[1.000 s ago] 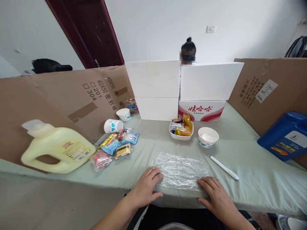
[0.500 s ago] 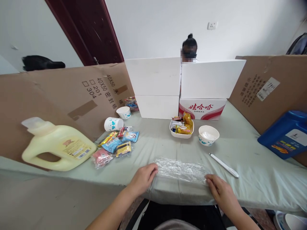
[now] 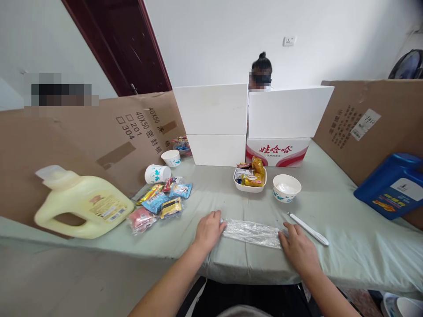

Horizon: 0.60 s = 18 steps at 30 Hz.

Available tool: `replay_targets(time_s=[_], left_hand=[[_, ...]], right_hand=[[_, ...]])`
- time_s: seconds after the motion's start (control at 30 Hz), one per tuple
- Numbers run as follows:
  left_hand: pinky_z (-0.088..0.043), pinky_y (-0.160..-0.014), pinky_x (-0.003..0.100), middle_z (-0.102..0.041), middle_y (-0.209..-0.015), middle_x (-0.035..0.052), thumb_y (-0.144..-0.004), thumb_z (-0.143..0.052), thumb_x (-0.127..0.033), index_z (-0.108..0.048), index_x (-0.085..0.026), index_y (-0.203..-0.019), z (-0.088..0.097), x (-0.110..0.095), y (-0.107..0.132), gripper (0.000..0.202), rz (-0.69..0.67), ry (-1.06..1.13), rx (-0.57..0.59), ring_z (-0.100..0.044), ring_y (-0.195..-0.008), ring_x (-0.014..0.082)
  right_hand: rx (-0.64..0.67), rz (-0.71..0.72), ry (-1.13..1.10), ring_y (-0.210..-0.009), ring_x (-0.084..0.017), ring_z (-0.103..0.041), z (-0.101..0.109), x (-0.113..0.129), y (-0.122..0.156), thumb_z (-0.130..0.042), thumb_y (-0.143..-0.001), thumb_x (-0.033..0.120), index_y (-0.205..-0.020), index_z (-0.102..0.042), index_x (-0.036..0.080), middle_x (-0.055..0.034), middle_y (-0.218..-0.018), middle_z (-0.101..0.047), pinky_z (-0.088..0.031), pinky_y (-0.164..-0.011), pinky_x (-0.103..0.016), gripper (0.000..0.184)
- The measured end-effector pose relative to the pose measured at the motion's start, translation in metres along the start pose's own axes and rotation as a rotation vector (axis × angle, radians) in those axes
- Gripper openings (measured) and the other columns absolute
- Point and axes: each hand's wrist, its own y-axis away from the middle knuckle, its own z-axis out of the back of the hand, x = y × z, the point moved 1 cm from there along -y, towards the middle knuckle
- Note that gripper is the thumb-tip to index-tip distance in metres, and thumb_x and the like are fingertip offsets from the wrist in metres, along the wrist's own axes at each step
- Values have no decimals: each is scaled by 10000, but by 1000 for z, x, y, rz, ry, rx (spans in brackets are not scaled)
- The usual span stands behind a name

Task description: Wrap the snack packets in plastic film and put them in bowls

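A strip of crinkled clear plastic film [image 3: 253, 233] lies along the front of the table, folded into a narrow band. At its left end, my left hand [image 3: 208, 232] has closed fingers on the edge, thumb to the right. My right hand [image 3: 300, 248] grips the opposite end with thumb and bent fingers. Just beyond my right hand rests a slim white tool with a metal tip [image 3: 308, 229]. Farther back stand a white paper bowl with a blue leaf print [image 3: 287, 188] and a white tray [image 3: 249, 188] of wrapped snacks [image 3: 254, 176].
On the left lie several wrapped snacks [image 3: 161, 202], a tipped paper cup [image 3: 157, 174], another paper bowl [image 3: 171, 157] and a pale yellow jug [image 3: 82, 202]. A blue jug [image 3: 390, 187] stands right. White boxes [image 3: 214, 110] and cardboard panels [image 3: 82, 136] border the table; a person [image 3: 262, 66] is behind.
The plastic film has become a narrower, flatter band. My left hand has moved forward and slightly right; my right hand has moved slightly forward and left along the film's end.
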Motion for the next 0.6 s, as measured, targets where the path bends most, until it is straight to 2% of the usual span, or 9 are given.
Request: replay_targets(time_s=[0.07, 0.13, 0.17, 0.23, 0.27, 0.33, 0.4, 0.47, 0.6], left_hand=[[-449, -877, 428, -634, -1124, 144, -907, -534, -256, -599, -136, -1125, 4, -7, 6, 257, -5, -11, -168, -584, -1048, 307], [-421, -951, 447, -613, -1197, 146, -926, -477, -231, -596, -142, -1170, 1, -22, 13, 286, -112, 28, -285, -544, -1133, 303], [-401, -992, 452, -594, -1251, 140, -937, -447, -229, -576, -149, -1218, -3, -30, 16, 320, -198, 62, -287, -516, -1187, 296], [-344, -1065, 482, -510, -1386, 127, -953, -424, -274, -491, -161, -1342, -17, -47, 23, 410, -364, 115, -197, -422, -1306, 298], [-312, -1087, 514, -448, -1448, 124, -953, -433, -322, -436, -167, -1395, -24, -54, 26, 468, -410, 126, -129, -361, -1355, 312], [-245, -1106, 582, -331, -1523, 128, -928, -477, -434, -352, -182, -1456, -37, -57, 30, 599, -406, 127, -8, -248, -1411, 351], [-184, -1113, 617, -256, -1554, 133, -891, -519, -505, -320, -200, -1476, -44, -49, 33, 690, -327, 118, 59, -167, -1433, 377], [-141, -1116, 628, -207, -1567, 140, -874, -531, -533, -314, -206, -1481, -46, -32, 35, 724, -235, 106, 79, -124, -1440, 388], [-156, -1114, 607, -222, -1560, 156, -893, -495, -514, -349, -182, -1466, -41, -2, 39, 678, -142, 95, 53, -157, -1435, 380]], right_hand=[[-182, 111, -53, -994, -273, -610, 5, 7, -1, -421, -946, 420, -1123, -595, 161, -135, -1076, -635, -491, -846, -421, 358], [-228, 249, -105, -1141, -288, -539, 8, 22, -3, -449, -939, 424, -1165, -589, 172, -142, -1169, -610, -430, -959, -458, 367], [-180, 333, -120, -1214, -290, -493, 8, 32, -3, -462, -934, 428, -1227, -564, 181, -138, -1250, -582, -392, -1007, -470, 397], [0, 504, -134, -1337, -299, -375, 3, 53, -3, -486, -910, 489, -1371, -461, 189, -128, -1403, -487, -309, -1081, -488, 550], [102, 558, -135, -1373, -307, -322, -1, 61, -2, -487, -892, 545, -1424, -399, 183, -130, -1453, -435, -276, -1100, -499, 649], [256, 564, -132, -1402, -322, -265, -10, 68, 0, -459, -856, 652, -1472, -319, 152, -154, -1498, -363, -246, -1110, -519, 806], [320, 502, -115, -1409, -326, -249, -17, 63, 5, -419, -843, 704, -1479, -298, 121, -177, -1510, -325, -234, -1112, -526, 871], [307, 449, -80, -1416, -323, -233, -19, 49, 13, -402, -841, 718, -1482, -286, 110, -181, -1517, -305, -220, -1115, -529, 891], [127, 395, -2, -1413, -333, -235, -12, 16, 37, -450, -823, 712, -1496, -239, 123, -178, -1510, -327, -209, -1100, -551, 919]])
